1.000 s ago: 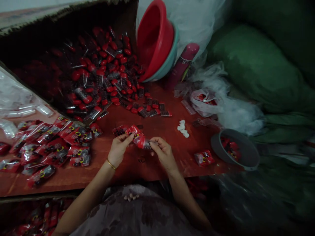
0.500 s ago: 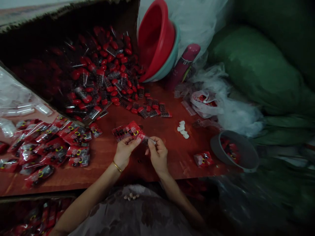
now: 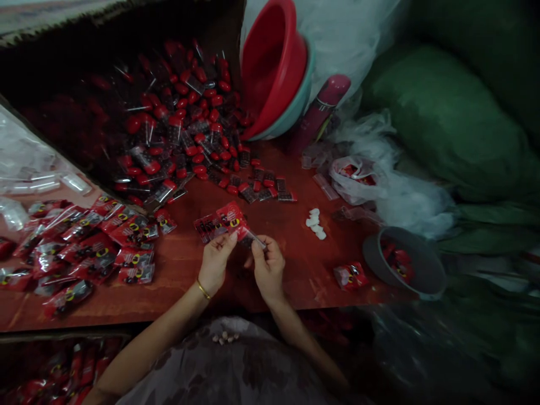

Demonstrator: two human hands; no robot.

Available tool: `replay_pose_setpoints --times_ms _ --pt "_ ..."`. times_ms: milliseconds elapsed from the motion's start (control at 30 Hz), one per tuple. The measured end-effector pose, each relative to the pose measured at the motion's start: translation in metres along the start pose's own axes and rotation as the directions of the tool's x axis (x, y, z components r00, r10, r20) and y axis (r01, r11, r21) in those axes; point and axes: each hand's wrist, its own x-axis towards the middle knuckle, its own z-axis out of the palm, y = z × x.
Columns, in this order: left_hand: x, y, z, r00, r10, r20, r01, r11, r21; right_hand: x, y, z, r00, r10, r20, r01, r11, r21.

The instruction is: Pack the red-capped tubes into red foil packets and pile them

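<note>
Both my hands hold one small red packet (image 3: pixel 231 219) just above the reddish-brown table (image 3: pixel 202 292). My left hand (image 3: pixel 216 260), with a gold bangle at the wrist, pinches the packet's lower edge. My right hand (image 3: pixel 267 265) pinches its clear flap on the right. Another red-and-black packet (image 3: pixel 206 226) lies on the table right behind them. A heap of filled red packets (image 3: pixel 84 247) lies to the left of my hands.
A cardboard box (image 3: pixel 126 101) on its side spills several small red-and-black pieces (image 3: pixel 253 185). Tilted red and teal basins (image 3: pixel 274 67), a pink bottle (image 3: pixel 320 109), clear plastic bags (image 3: pixel 358 174), small white pieces (image 3: pixel 315 220), a loose packet (image 3: pixel 349 275) and a grey bowl (image 3: pixel 422 275) lie right.
The packet has been turned from lying sideways between my hands to standing face up. My right hand has moved left, closer to my left hand.
</note>
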Motion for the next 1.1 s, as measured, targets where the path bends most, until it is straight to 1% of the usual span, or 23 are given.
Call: replay_pose_setpoints --times_ms 100,167,233,333,400,467,533,600,633,700,767,833,933,1033,1100 --pt "0.001 -0.002 -0.002 0.999 -0.018 -0.046 0.018 1.000 0.000 -0.001 0.001 0.000 0.999 -0.038 -0.014 0.037 0.997 -0.074" --pt "0.000 -0.004 -0.003 0.999 -0.010 -0.048 0.010 1.000 -0.003 -0.002 0.001 0.001 0.995 -0.093 -0.044 0.086 0.987 -0.139" --pt "0.000 -0.004 -0.004 1.000 0.018 -0.025 -0.018 1.000 0.000 -0.002 0.001 0.003 0.991 -0.124 -0.048 0.115 0.980 -0.165" --pt "0.001 0.001 -0.005 0.997 0.063 0.041 -0.063 0.998 0.001 -0.002 0.001 0.004 0.996 -0.092 -0.013 0.090 0.990 -0.111" --pt "0.004 0.005 -0.004 0.995 0.038 0.092 -0.036 0.999 -0.020 -0.003 0.003 0.004 0.997 -0.070 0.017 0.072 0.993 -0.090" --pt "0.006 0.007 -0.003 0.994 -0.010 0.111 0.015 0.999 -0.043 -0.005 0.005 0.004 0.996 -0.085 0.033 0.089 0.988 -0.130" --pt "0.007 0.005 -0.002 0.995 -0.042 0.088 0.047 0.997 -0.059 -0.006 0.007 0.003 0.989 -0.146 0.023 0.147 0.965 -0.218" --pt "0.005 0.002 -0.002 0.998 -0.042 0.045 0.045 0.997 -0.064 -0.007 0.009 0.003 0.978 -0.208 0.007 0.201 0.934 -0.295" --pt "0.005 0.001 -0.002 0.999 -0.036 0.028 0.038 0.997 -0.065 -0.007 0.009 0.002 0.977 -0.215 0.008 0.207 0.931 -0.302" --pt "0.004 0.000 -0.003 1.000 -0.007 0.023 0.009 0.998 -0.067 -0.005 0.007 0.002 0.988 -0.152 0.030 0.155 0.960 -0.231" --pt "0.004 0.003 -0.004 0.998 0.035 0.050 -0.032 0.998 -0.059 -0.002 0.005 0.001 0.995 -0.038 0.088 0.046 0.995 -0.094" --pt "0.006 0.007 -0.006 0.994 0.058 0.094 -0.056 0.998 -0.030 0.002 0.002 0.000 0.985 0.053 0.162 -0.061 0.997 0.042" --pt "0.007 0.014 -0.007 0.984 0.069 0.165 -0.079 0.995 0.054 0.006 0.000 -0.001 0.958 0.118 0.263 -0.172 0.966 0.194" --pt "0.005 0.017 -0.005 0.967 0.103 0.234 -0.138 0.981 0.140 0.006 -0.003 -0.001 0.946 0.134 0.296 -0.212 0.945 0.250" --pt "0.001 0.014 -0.003 0.958 0.128 0.256 -0.182 0.963 0.201 0.004 -0.006 -0.001 0.954 0.117 0.275 -0.173 0.967 0.188"
